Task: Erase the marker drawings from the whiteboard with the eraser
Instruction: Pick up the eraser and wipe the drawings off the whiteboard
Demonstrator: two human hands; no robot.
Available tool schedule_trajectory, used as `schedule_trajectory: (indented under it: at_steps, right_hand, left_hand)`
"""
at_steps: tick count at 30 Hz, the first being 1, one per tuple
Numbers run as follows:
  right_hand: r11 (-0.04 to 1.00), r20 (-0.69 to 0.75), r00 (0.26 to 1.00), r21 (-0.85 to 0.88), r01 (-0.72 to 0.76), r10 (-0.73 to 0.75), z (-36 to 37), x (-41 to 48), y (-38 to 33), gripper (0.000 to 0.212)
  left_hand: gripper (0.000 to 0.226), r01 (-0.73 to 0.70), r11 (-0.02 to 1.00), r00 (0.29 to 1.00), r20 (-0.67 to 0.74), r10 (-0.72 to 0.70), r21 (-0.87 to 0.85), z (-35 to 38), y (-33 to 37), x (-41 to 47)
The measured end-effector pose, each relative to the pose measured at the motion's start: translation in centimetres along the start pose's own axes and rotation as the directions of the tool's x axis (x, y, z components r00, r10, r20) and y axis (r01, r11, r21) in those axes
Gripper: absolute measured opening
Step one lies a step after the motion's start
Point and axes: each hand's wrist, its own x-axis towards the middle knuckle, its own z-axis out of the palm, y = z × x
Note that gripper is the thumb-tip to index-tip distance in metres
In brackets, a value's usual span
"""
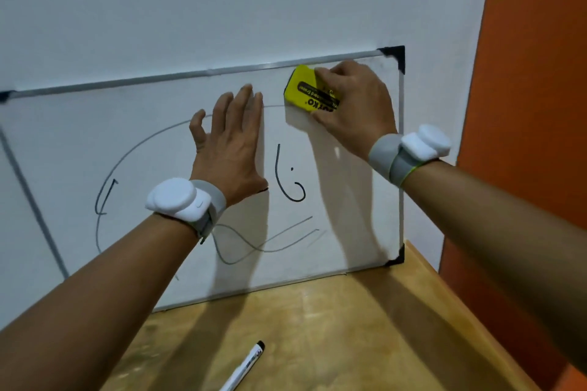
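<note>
Whiteboard (152,149) propped on a wooden tabletop (333,327) against a white wall (222,3), black marker drawings (287,181) over most of its face: long curved outline, hook with dot, wavy strokes lower down. Left hand (230,149) pressed flat on board near centre, fingers spread, gripping nothing; white marker pen (243,368) lying on tabletop below. Yellow eraser (306,90) against board's upper right corner, clasped between right hand (352,105) fingers above and thumb below.

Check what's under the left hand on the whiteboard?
The left hand lies flat on the whiteboard. The big oval marker line runs under its fingers; whatever ink lies beneath the palm is covered.
</note>
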Motion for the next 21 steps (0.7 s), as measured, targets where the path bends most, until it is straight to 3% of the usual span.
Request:
schedule_trajectory:
  at_steps: [5,15,19,21]
  right_hand:
    - [0.997,0.012,0.997,-0.001,0.072,-0.072,2.6,-3.2,-0.5,0.056]
    - [0.911,0.316,0.873,-0.056,0.409,-0.372,8.3,-19.1,3.1,0.049]
    - [0.873,0.398,0.814,-0.061,0.484,-0.423,7.7,-19.2,3.0,0.051]
    - [0.894,0.355,0.847,-0.06,0.444,-0.396,6.2,-16.7,2.4,0.052]
  left_hand:
    - [0.135,0.013,1.0,0.999,-0.034,-0.012,0.014,0.5,0.1,0.2]
    - [0.135,0.006,0.999,0.996,-0.084,-0.002,0.042,1.6,0.0,0.3]
    - [0.135,0.002,0.999,0.998,-0.067,0.001,0.037,1.3,0.2,0.1]
    - [0.139,-0.012,1.0,0.999,-0.051,0.013,0.021,0.7,-0.2,-0.2]
